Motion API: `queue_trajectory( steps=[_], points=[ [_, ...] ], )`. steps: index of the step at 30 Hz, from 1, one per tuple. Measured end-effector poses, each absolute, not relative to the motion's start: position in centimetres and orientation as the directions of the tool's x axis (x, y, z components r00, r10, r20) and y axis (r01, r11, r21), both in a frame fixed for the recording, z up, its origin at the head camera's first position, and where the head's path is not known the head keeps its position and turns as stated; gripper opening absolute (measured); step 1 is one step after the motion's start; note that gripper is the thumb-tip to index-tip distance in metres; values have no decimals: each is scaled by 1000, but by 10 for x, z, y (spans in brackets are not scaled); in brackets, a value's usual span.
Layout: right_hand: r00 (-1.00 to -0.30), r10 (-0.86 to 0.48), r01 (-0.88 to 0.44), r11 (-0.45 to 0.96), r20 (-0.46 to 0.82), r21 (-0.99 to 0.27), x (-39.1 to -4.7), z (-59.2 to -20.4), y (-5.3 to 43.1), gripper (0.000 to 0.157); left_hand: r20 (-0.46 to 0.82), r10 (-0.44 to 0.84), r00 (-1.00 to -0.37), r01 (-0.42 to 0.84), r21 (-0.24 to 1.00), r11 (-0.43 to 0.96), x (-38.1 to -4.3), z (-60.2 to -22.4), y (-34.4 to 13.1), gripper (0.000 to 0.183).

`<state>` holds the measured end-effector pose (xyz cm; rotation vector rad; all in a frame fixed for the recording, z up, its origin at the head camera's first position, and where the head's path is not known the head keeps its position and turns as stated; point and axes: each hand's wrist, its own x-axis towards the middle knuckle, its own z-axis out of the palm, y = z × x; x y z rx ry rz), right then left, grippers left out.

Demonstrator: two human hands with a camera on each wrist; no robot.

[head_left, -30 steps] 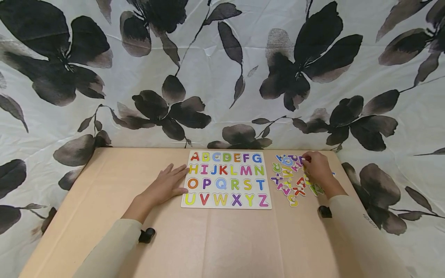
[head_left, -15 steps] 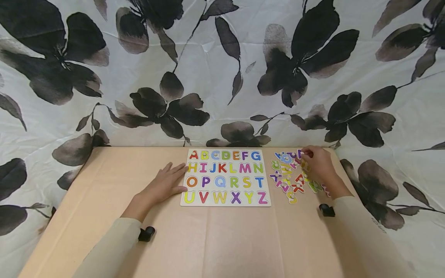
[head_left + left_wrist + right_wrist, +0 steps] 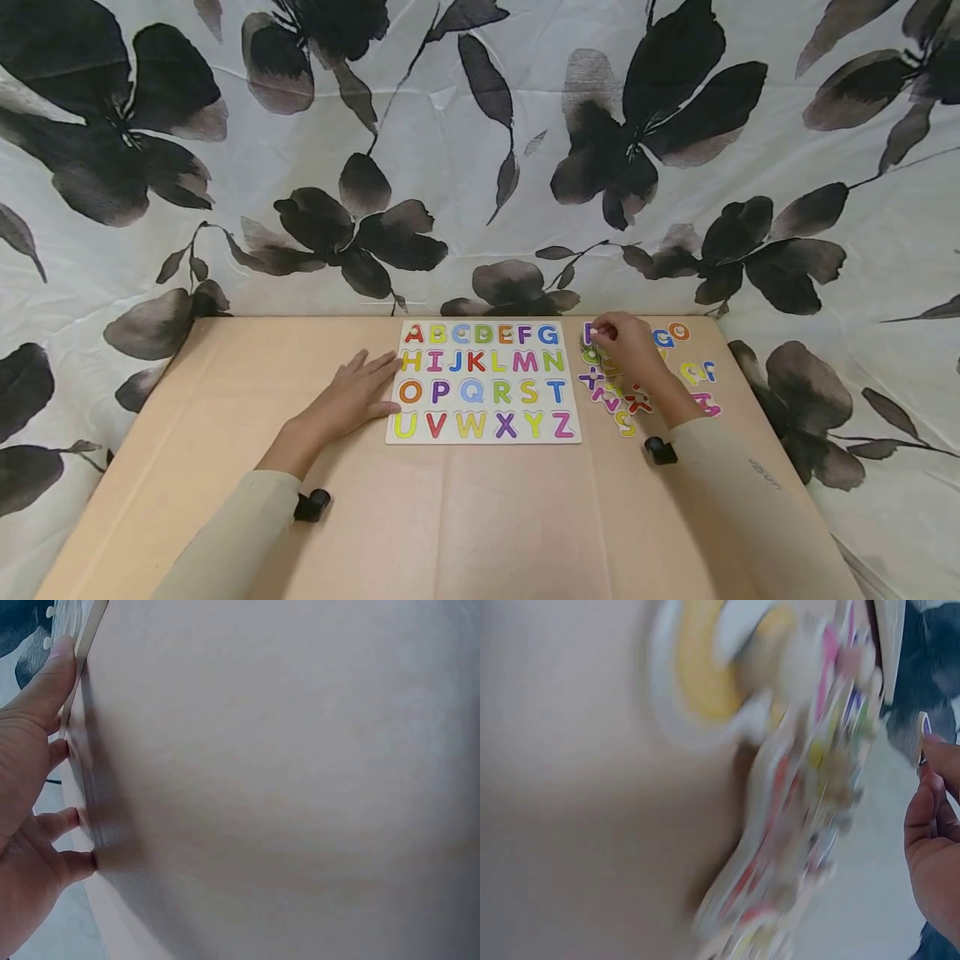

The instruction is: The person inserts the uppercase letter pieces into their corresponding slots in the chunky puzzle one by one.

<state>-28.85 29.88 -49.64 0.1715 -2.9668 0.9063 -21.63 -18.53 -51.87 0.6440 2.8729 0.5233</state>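
Observation:
A white alphabet puzzle board [image 3: 483, 429] with rows of coloured letters lies near the table's far edge. Small knobs show on some letters of its top row. My left hand [image 3: 345, 394] rests at the board's left edge, fingers extended, the thumb on its rim in the left wrist view. My right hand [image 3: 626, 342] pinches a purple letter piece [image 3: 588, 335] between thumb and fingertips, just right of the board's top right corner. In the right wrist view that purple letter piece [image 3: 923, 735] is raised above the pile, seen nearly edge-on; which letter it is, I cannot tell.
Loose knobbed letter pieces lie in a heap right of the board, among them a yellow S piece [image 3: 626, 423] and a red piece [image 3: 639, 402]. Farther right are an orange O piece [image 3: 678, 332] and a pink piece [image 3: 707, 404]. A floral cloth [image 3: 480, 167] hangs behind the table.
My right hand has picked the purple letter piece from the heap and carried it left toward the board, uncovering pieces on the right. My left hand keeps its place at the board.

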Motion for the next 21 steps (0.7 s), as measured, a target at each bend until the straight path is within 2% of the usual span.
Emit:
queue_trajectory(
  steps=[11, 21],
  points=[
    [-981, -173, -192, 787, 89, -586, -305, -501, 242, 15, -75, 433, -898, 375, 383, 844, -215, -517, -186, 83],
    [-981, -192, -175, 810, 29, -560, -320, -509, 203, 14, -83, 422, -903, 359, 395, 845, -215, -517, -185, 84]
  ],
)
